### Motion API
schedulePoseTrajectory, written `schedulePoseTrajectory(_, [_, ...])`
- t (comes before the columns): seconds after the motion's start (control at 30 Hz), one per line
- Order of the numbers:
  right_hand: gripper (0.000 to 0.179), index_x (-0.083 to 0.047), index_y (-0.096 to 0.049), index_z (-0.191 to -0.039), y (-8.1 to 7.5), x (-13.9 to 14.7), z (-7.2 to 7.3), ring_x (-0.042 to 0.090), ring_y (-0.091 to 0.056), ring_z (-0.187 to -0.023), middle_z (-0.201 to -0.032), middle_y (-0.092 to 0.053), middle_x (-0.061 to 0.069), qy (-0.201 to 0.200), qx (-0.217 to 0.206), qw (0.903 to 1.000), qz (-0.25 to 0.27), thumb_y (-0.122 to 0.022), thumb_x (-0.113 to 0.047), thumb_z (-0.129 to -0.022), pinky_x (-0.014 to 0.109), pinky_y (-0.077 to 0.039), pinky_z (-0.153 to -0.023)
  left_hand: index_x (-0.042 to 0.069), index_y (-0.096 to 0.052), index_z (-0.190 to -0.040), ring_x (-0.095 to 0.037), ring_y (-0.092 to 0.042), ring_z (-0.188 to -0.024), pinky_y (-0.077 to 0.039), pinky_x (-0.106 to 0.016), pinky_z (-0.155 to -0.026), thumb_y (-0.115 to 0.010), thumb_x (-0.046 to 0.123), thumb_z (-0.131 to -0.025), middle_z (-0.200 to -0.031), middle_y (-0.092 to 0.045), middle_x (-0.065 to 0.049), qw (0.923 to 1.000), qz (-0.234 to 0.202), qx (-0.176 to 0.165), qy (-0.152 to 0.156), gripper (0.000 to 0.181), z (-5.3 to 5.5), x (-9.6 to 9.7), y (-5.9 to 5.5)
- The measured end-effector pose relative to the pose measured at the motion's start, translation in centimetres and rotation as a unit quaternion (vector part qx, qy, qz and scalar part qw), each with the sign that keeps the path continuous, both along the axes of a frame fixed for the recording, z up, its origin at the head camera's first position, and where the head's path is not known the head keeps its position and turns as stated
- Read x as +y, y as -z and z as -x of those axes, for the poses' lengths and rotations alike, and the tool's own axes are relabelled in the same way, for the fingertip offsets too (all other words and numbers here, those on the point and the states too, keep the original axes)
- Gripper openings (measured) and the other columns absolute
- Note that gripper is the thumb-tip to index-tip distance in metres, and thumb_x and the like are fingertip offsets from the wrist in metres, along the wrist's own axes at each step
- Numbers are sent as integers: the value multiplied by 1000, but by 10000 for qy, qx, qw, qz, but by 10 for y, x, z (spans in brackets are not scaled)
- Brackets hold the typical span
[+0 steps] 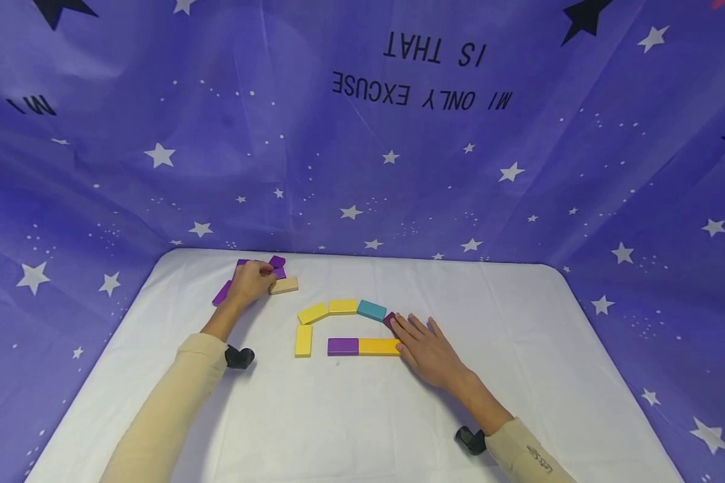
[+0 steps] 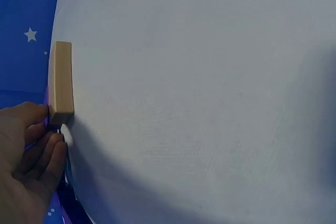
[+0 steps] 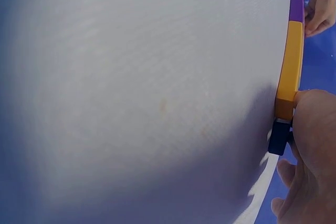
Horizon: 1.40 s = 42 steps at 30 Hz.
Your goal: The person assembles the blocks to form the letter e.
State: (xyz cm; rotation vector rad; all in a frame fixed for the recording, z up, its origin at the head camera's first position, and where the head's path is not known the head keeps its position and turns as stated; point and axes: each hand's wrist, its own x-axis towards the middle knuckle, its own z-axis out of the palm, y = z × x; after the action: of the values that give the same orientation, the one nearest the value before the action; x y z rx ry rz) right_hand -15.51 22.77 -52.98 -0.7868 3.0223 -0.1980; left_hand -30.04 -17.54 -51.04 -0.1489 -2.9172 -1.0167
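Note:
My left hand [image 1: 252,282] is at the far left among several purple blocks [image 1: 278,261], its fingers curled. Thumb and fingertips appear to pinch a purple block, mostly hidden behind the hand and a plain wooden block [image 2: 63,80]. My right hand [image 1: 429,352] lies with fingers extended over the right end of a block arc, touching a dark purple block [image 1: 389,320]. Its thumb is against the orange-yellow bar [image 3: 292,66], which adjoins another purple block [image 1: 342,347]. The arc also has yellow blocks [image 1: 343,307] and a teal block [image 1: 372,310].
A white cloth [image 1: 350,422] covers the table, and a blue star-printed curtain [image 1: 338,168] hangs behind it. Black wrist cameras [image 1: 239,357] are strapped at both sleeves. One yellow block [image 1: 303,341] stands lengthwise at the arc's left end.

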Motion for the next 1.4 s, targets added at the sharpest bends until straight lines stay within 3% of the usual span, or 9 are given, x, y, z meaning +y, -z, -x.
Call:
schedulePoseTrajectory(0.2, [58, -17, -31, -157, -1, -1, 1, 29, -27, -146, -161, -30, 1, 47, -68, 9999, -115, -43, -40, -106, 59, -16, -116, -12, -65, -120, -38, -63, -106, -49, -48, -94, -68, 12, -90, -111, -69, -25, 9997, -81, -197, 87, 38, 0, -3, -1])
schedulePoseTrajectory(0.43, [58, -19, -29, -158, -2, -1, 0, 29, -26, -147, -161, -28, 0, 101, -192, 9997, -107, -41, -41, -107, 58, -14, -117, -12, -66, -119, -38, -62, -107, -49, -49, -95, -67, 10, -86, -113, -68, -26, 9998, -31, -113, 147, 39, 3, -6, -2])
schedulePoseTrajectory(0.6, [58, -19, -29, -158, 0, -2, 0, 28, -25, -147, -161, -28, -1, 108, -155, 9998, -84, -42, -41, -106, 58, -14, -117, -12, -66, -119, -38, -62, -103, -49, -50, -94, -67, 8, -83, -111, -67, -27, 9996, 43, -96, 257, 41, 6, -10, -2])
schedulePoseTrajectory(0.83, [58, -19, -28, -158, 1, -1, 0, 28, -25, -147, -161, -28, -1, 120, -180, 9997, -62, -41, -42, -106, 58, -13, -117, -11, -67, -118, -31, -65, -87, -51, -48, -85, -67, 6, -83, -96, -72, -21, 9991, 85, -84, 407, 38, 6, -17, -6])
schedulePoseTrajectory(1.07, [58, -19, -28, -158, 0, -1, 0, 28, -25, -147, -161, -28, 0, 104, -155, 9998, -63, -41, -42, -107, 59, -14, -117, -12, -65, -120, -31, -66, -87, -52, -45, -84, -69, 4, -85, -100, -71, -23, 9981, 61, -151, 598, 38, 6, -21, -7])
schedulePoseTrajectory(1.4, [58, -19, -28, -158, -1, -2, 0, 28, -25, -147, -161, -28, 0, 115, -151, 9997, -131, -41, -42, -106, 59, -15, -116, -14, -64, -115, -35, -66, -94, -53, -47, -87, -73, 8, -85, -99, -69, -23, 9988, -28, -233, 434, 38, 2, -24, -1])
